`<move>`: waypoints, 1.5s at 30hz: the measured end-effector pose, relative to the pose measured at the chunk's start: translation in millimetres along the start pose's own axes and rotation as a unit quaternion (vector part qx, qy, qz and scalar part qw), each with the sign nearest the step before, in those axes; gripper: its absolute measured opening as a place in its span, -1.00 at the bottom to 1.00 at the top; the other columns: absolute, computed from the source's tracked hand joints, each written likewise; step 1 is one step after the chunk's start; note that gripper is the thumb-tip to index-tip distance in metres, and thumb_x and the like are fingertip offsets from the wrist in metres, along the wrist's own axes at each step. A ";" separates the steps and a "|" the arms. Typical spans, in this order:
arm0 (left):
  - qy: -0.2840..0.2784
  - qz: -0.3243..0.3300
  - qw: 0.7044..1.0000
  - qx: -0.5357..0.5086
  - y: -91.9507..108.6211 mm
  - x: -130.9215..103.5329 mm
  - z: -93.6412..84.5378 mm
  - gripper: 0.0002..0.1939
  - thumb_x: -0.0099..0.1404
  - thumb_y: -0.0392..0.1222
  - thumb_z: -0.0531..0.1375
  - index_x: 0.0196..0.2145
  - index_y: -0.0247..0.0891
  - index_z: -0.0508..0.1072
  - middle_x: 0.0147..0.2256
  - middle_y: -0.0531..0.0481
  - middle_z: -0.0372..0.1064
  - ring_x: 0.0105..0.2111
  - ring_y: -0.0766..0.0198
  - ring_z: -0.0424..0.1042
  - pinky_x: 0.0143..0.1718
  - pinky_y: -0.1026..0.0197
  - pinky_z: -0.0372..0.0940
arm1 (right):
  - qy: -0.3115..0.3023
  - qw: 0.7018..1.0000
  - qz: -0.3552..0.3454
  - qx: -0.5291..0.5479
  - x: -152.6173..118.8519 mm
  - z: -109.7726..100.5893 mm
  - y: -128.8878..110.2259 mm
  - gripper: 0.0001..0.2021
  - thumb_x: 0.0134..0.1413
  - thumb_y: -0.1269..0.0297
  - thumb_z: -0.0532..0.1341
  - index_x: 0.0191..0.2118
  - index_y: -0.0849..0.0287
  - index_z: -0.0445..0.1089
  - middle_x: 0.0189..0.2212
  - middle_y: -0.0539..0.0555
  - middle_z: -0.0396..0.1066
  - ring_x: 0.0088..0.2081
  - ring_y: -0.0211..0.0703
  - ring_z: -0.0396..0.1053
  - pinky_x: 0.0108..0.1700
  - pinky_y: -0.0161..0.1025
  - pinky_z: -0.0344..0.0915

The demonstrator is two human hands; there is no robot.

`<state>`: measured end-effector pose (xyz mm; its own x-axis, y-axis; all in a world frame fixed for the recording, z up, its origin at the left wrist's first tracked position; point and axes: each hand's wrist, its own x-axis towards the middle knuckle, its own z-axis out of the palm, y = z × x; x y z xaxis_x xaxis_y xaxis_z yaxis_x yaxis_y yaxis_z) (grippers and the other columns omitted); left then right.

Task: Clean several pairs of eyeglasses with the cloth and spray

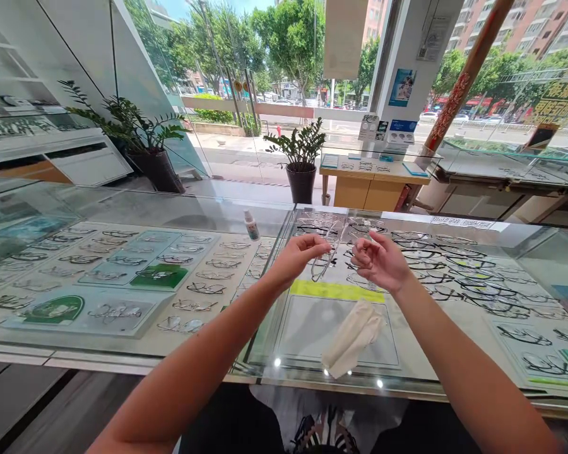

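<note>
A pair of thin-framed eyeglasses (330, 253) is raised above the glass counter, tilted with its temples pointing up. My left hand (304, 253) pinches it between thumb and fingertips. Just right of the eyeglasses, my right hand (379, 260) is apart from them, with loosely curled fingers and the thumb held away; nothing shows in it. A crumpled beige cloth (353, 337) lies on the counter top below both hands. Beyond my left hand stands a small white spray bottle (250, 226).
Rows of eyeglasses (483, 284) fill the glass display counter (265, 372) on both sides. Potted plants (300, 180) stand beyond it by the window. A small wooden display cabinet (376, 192) is farther back, and another glass case (511, 170) stands at the right.
</note>
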<state>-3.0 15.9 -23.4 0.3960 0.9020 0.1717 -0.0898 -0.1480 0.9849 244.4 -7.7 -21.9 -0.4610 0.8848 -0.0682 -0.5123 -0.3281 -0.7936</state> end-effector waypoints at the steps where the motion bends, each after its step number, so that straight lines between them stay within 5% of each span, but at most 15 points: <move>1: 0.002 -0.015 0.999 -0.030 -3.1 -1.0 5.4 -0.64 0.22 0.08 0.47 -0.39 -0.25 0.51 -0.30 -0.01 0.49 -0.27 0.26 0.39 -0.14 0.19 0.24 | -0.007 1.000 -0.001 0.016 -0.2 -0.2 0.0 -0.65 0.17 -0.04 0.36 -0.39 0.18 0.50 -0.59 -0.07 0.14 -0.54 -0.33 -0.06 -0.58 -0.43 -0.07; 6: 0.007 -0.065 0.989 -0.133 -5.4 -6.3 17.8 -0.60 0.11 0.06 0.55 -0.41 -0.27 0.52 -0.28 -0.02 0.52 -0.22 0.26 0.44 -0.07 0.16 0.31 | -0.022 0.999 -0.002 0.042 -1.7 2.4 -0.6 -0.62 0.24 -0.03 0.31 -0.44 0.15 0.35 -0.54 -0.12 -0.06 -0.53 -0.33 -0.23 -0.58 -0.42 -0.16; 12: 0.002 -0.095 0.978 -0.185 -4.7 -10.9 22.0 -0.61 0.09 0.00 0.59 -0.42 -0.27 0.53 -0.31 0.02 0.47 -0.25 0.31 0.44 -0.10 0.20 0.35 | -0.032 0.998 0.003 0.061 -0.5 9.3 5.5 -0.64 0.20 0.04 0.34 -0.45 0.14 0.27 -0.50 -0.09 -0.04 -0.50 -0.30 -0.16 -0.55 -0.38 -0.10; 17: -0.004 -0.105 0.972 -0.209 -9.0 -9.8 22.2 -0.64 0.06 -0.06 0.61 -0.43 -0.26 0.54 -0.35 0.05 0.41 -0.32 0.35 0.39 -0.23 0.24 0.34 | -0.034 0.996 -0.011 0.082 -0.9 11.6 11.4 -0.79 0.05 0.32 0.35 -0.40 0.13 0.26 -0.42 -0.05 0.04 -0.44 -0.27 0.01 -0.47 -0.34 0.06; 23: 0.011 -0.098 0.974 -0.202 -8.0 -8.6 22.5 -0.61 0.04 -0.03 0.61 -0.43 -0.27 0.53 -0.32 0.03 0.44 -0.28 0.33 0.42 -0.18 0.21 0.38 | -0.024 0.997 -0.030 0.061 -0.5 11.4 15.4 -0.57 -0.30 0.73 0.31 -0.32 0.11 0.25 -0.27 -0.03 0.26 -0.34 -0.30 0.20 -0.36 -0.34 0.17; 39: 0.003 -0.058 0.984 -0.166 -8.2 -11.8 24.0 -0.63 0.11 0.01 0.57 -0.41 -0.24 0.54 -0.33 0.05 0.44 -0.30 0.31 0.44 -0.12 0.15 0.35 | -0.007 0.998 -0.011 0.066 0.3 14.0 19.7 -0.59 -0.16 0.69 0.40 -0.33 0.11 0.25 -0.28 -0.03 0.32 -0.32 -0.29 0.28 -0.40 -0.35 0.12; 45: 0.014 -0.074 0.987 -0.145 -9.2 -10.9 24.0 -0.62 0.08 0.01 0.59 -0.40 -0.26 0.56 -0.35 0.05 0.46 -0.31 0.32 0.45 -0.12 0.17 0.34 | 0.034 0.997 -0.056 -0.044 3.4 13.3 25.5 -0.59 -0.21 0.58 0.51 -0.38 0.11 0.28 -0.34 -0.08 0.33 -0.31 -0.27 0.30 -0.33 -0.30 0.20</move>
<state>15.4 -2.3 -33.7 0.4000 0.9162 0.0225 -0.2919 0.1041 0.9508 220.1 -17.5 -34.3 -0.3522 0.9358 -0.0155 -0.4914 -0.1990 -0.8479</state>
